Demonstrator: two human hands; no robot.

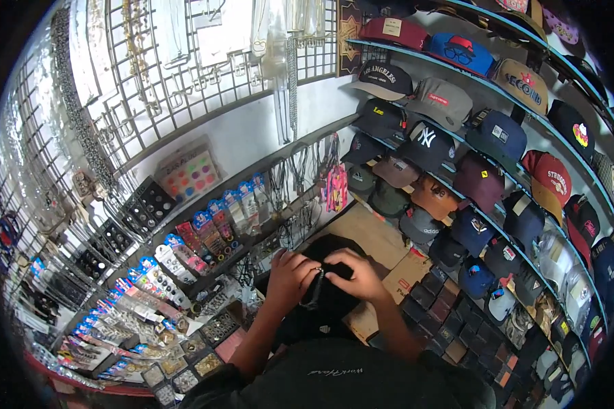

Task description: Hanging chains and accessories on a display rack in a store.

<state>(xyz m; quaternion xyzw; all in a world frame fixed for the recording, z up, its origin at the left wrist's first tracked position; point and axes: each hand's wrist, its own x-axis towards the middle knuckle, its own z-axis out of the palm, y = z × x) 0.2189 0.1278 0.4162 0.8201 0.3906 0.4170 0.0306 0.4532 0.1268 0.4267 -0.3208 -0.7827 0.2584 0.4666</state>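
My left hand (pixel 292 278) pinches the shiny end of a thin, dark strand (pixel 317 291), a chain or cord, between thumb and fingertips. The rest of the strand dangles below the fingers in front of my dark clothing. My right hand (pixel 357 276) is close beside it, thumb and forefinger bent toward the shiny end. Whether those fingertips grip anything is too small to tell. Both hands are raised in front of my body, above my lap.
Caps fill blue-edged shelves (pixel 496 204) on the right, above rows of wallets (pixel 455 322). Cardboard boxes (pixel 404 276) stand beyond my right hand. At left, carded accessories (pixel 215 220) and trays of small jewellery (pixel 210 363) cover a counter below a wire grid (pixel 184 97) hung with chains.
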